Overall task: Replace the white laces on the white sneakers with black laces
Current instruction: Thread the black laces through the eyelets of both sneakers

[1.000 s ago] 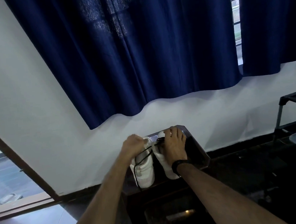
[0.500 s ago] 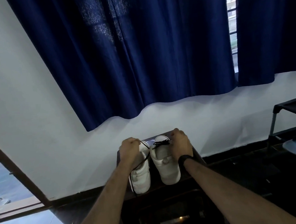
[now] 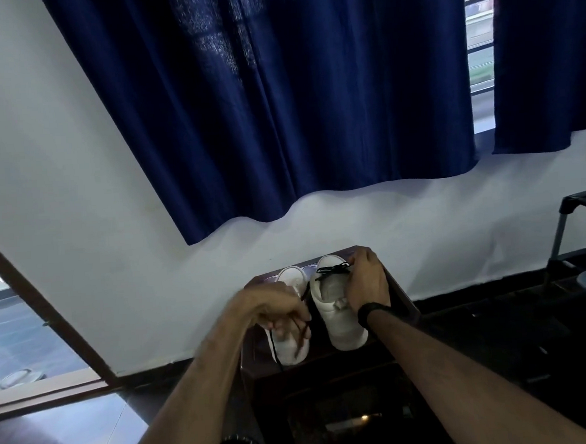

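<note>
- White sneakers, two of them, sit side by side on a small dark wooden table (image 3: 397,292) pushed up against the white wall (image 3: 77,200).
- Right sneaker (image 3: 338,311) has a black lace (image 3: 332,270) crossing near its far end, so that one's at least partly threaded.
- Right hand (image 3: 365,281) is curled over the far right side of that shoe, fingers gripping it right by the lace. Black wristband (image 3: 372,311) on that wrist.
- Left sneaker (image 3: 292,338) is mostly hidden behind the left hand (image 3: 283,313), which hovers over it with fingers curled, pinching a black lace strand (image 3: 273,346) that trails down over the near end of the shoe.
- Can't really tell if any white laces remain, too dim and small.
- Navy curtains (image 3: 277,102) hang above, with a strip of window (image 3: 477,39) showing between the panels.
- Dark metal rack (image 3: 566,229) on the far right, glass door (image 3: 16,324) on the left.
</note>
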Demonstrator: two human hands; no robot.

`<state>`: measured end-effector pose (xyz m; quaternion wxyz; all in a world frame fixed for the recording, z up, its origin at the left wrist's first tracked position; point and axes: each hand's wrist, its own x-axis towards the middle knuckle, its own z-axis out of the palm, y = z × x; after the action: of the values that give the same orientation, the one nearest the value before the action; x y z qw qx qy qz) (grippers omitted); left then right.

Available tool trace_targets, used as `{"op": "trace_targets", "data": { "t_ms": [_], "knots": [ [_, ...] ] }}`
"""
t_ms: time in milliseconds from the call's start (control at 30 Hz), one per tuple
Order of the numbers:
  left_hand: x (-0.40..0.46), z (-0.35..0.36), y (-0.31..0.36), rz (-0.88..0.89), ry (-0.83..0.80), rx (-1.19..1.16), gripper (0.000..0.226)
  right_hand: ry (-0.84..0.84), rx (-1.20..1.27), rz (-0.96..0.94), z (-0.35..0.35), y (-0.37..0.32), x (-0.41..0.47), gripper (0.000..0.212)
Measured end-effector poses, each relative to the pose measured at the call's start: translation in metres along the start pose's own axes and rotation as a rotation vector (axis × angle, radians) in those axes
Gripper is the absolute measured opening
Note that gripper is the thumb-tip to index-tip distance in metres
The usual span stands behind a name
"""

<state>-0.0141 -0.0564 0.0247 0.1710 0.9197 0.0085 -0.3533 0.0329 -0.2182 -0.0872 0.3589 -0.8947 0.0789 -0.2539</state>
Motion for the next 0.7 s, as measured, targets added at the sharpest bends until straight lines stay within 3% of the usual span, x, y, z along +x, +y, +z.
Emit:
{"op": "trace_targets", "data": {
  "t_ms": [67, 200, 233, 267, 367, 467, 600, 667, 700],
  "knots": [
    [0.005, -0.001, -0.003, 0.021, 0.066, 0.110, 0.027, -0.008, 0.000, -0.001, 0.000, 0.000, -0.001, 0.035],
    [0.025, -0.005, -0.008, 0.040, 0.763, -0.101, 0.026, -0.012, -0.003, 0.004, -0.001, 0.000, -0.001, 0.033],
    [0.032, -0.004, -0.007, 0.056, 0.873, -0.119, 0.024, -0.013, 0.019, 0.005, -0.001, 0.001, -0.001, 0.033],
    [0.037, -0.003, -0.006, 0.080, 0.887, -0.089, 0.023, -0.019, 0.049, 0.006, -0.003, 0.002, -0.001, 0.033],
    [0.045, 0.013, 0.003, 0.139, 0.730, 0.138, 0.024, -0.049, 0.103, 0.034, -0.008, 0.007, -0.001, 0.034],
    [0.081, 0.020, 0.002, 0.139, 0.645, 0.154, 0.016, -0.028, 0.120, 0.054, -0.011, 0.017, -0.001, 0.029],
    [0.261, -0.001, -0.050, 0.130, 0.521, -0.251, 0.037, -0.035, 0.080, 0.055, -0.013, 0.022, 0.001, 0.027],
    [0.228, 0.002, -0.044, 0.189, 0.419, -0.425, 0.040, -0.038, 0.073, 0.048, -0.012, 0.020, 0.002, 0.025],
    [0.173, 0.007, -0.027, 0.217, 0.460, -0.435, 0.042, -0.038, 0.077, 0.045, -0.012, 0.019, 0.002, 0.025]
  ]
}}
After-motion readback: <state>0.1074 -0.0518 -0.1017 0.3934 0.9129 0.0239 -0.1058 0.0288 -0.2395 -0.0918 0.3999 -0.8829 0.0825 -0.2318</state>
